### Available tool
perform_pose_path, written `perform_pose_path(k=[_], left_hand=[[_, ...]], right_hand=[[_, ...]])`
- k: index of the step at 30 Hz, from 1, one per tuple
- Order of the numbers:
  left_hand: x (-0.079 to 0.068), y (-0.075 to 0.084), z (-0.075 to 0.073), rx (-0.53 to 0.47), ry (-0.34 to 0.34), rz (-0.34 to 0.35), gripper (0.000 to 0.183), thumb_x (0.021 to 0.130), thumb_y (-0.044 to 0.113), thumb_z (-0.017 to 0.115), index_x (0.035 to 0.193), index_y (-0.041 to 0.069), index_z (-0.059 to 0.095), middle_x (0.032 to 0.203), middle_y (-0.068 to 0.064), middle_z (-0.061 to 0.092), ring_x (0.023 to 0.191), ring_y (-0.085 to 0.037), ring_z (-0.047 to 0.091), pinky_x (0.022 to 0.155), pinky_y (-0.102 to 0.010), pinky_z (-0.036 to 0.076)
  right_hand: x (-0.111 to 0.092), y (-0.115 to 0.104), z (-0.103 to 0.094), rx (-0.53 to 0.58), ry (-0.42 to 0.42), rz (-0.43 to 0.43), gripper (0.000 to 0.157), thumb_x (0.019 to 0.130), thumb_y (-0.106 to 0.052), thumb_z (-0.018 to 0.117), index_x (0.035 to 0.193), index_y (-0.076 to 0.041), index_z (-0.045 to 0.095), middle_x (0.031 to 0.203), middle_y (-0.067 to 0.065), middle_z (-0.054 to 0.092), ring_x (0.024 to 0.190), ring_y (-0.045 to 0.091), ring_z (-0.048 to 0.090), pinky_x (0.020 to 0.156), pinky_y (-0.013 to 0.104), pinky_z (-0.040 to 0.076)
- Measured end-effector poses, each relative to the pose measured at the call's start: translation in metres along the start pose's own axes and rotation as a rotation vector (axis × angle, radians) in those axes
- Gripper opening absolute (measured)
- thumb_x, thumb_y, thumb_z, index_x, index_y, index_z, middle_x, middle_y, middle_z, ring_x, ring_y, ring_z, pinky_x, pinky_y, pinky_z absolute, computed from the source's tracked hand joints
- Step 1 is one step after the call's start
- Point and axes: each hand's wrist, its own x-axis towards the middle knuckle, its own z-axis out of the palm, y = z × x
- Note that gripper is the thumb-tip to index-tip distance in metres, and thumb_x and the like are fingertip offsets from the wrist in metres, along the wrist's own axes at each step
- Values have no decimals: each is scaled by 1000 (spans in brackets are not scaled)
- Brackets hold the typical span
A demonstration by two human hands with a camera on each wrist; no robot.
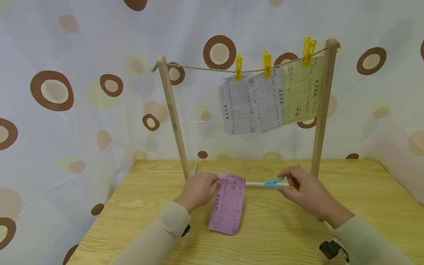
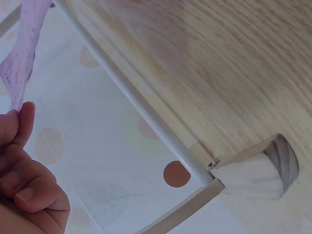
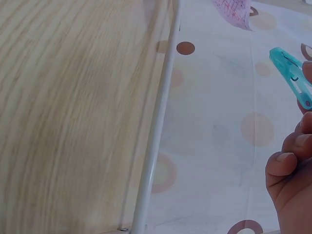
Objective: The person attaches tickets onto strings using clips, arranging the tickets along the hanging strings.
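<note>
My left hand (image 1: 200, 190) pinches the upper left corner of a pink printed slip (image 1: 227, 205), which hangs down over the table front. In the left wrist view, thumb and forefinger meet on the edge of that slip (image 2: 23, 58). My right hand (image 1: 305, 189) pinches a light blue clothespin (image 1: 273, 183) by its handle ends, its nose pointing left toward the slip, with a gap between them. The right wrist view shows the clothespin (image 3: 291, 75) at the right edge, partly covered by the fingers.
Behind the hands stands a wooden frame (image 1: 175, 122) with a string (image 1: 208, 70) and a white lower rod (image 1: 254, 184). Yellow clothespins (image 1: 238, 67) hold two white slips (image 1: 238, 107) and a yellow slip (image 1: 301, 91) on the string. A patterned cloth (image 1: 85, 43) hangs behind the wooden table (image 1: 150, 252).
</note>
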Motion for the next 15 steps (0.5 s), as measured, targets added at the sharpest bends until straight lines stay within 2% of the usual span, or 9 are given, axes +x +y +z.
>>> perform_pose_path(k=[4, 9, 15], left_hand=[[-3, 0, -6, -5, 37, 27, 21, 105, 24, 57, 92, 16, 72, 82, 6, 65, 69, -9, 55, 64, -30, 48], [-5, 1, -19, 9, 120, 40, 19, 104, 25, 60, 91, 18, 73, 73, 10, 58, 67, -13, 49, 66, -33, 44], [-6, 4, -35, 13, 166, 62, 21, 104, 25, 60, 88, 16, 71, 69, 9, 55, 60, -9, 49, 55, -28, 42]], right_hand=[[5, -5, -2, -41, 4, -24, 26, 98, -27, 71, 118, -11, 64, 84, 3, 44, 70, 13, 38, 59, 29, 35], [12, -15, -9, -73, 7, -67, 28, 97, -27, 71, 120, -10, 66, 84, 4, 45, 70, 13, 38, 60, 30, 35], [23, -27, -20, -162, 75, -162, 28, 93, -22, 76, 118, -12, 69, 84, -2, 44, 73, 12, 38, 62, 29, 35]])
